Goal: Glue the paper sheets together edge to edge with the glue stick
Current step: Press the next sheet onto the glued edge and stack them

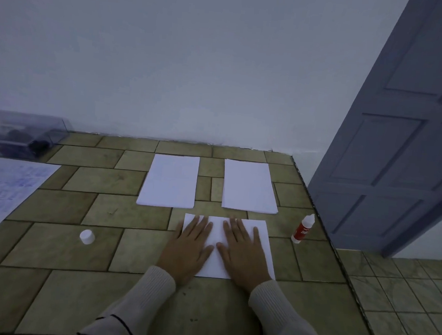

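Paper sheet lies nearest, under both hands: left hand and right hand press flat, fingers straight, gripping nothing. Cap sits well left; glue stands right of the sheet, apart from the right hand. Beyond lie a left stack and a right stack.

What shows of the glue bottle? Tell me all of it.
The glue bottle is small, of white plastic, with a red label and a tapered white nozzle. It stands upright on the tiled table near its right edge, to the right of the nearest paper sheet. Only the table touches it.
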